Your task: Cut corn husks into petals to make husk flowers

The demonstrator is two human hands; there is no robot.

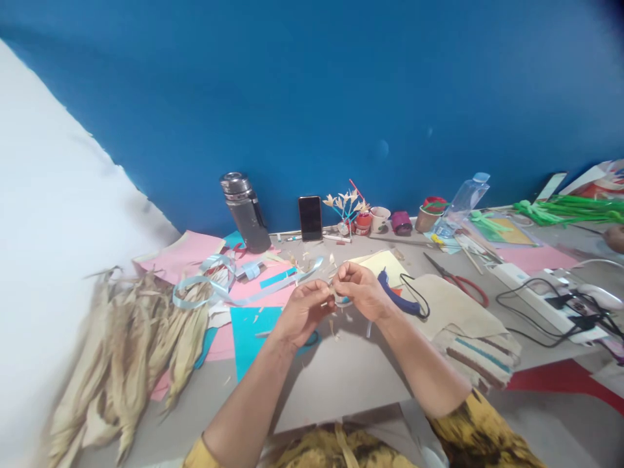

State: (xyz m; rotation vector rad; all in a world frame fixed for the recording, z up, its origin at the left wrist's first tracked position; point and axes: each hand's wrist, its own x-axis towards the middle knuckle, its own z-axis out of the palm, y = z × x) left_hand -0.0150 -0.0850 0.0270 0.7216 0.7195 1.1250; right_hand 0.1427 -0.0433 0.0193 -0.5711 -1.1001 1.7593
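Note:
My left hand [305, 312] and my right hand [361, 294] meet above the middle of the table, thumbs and fingertips pinched close together. Something small and pale sits between the fingertips, too small and covered to name. Just behind the hands is a partly hidden roll with a white rim [344, 300]. Under my left hand lies a blue sheet [251, 331], with scissors on it partly covered by the wrist. A dark blue hot glue gun [397, 296] rests beside my right hand. Pale scraps [336, 328] are scattered below the fingers.
Dried corn husks [127, 344] pile up at left, near a light blue ribbon [195, 300]. A flask [245, 211], a phone [311, 219] and husk flowers [346, 203] stand at the wall. Red-handled scissors [470, 289] and a power strip [541, 302] lie at right.

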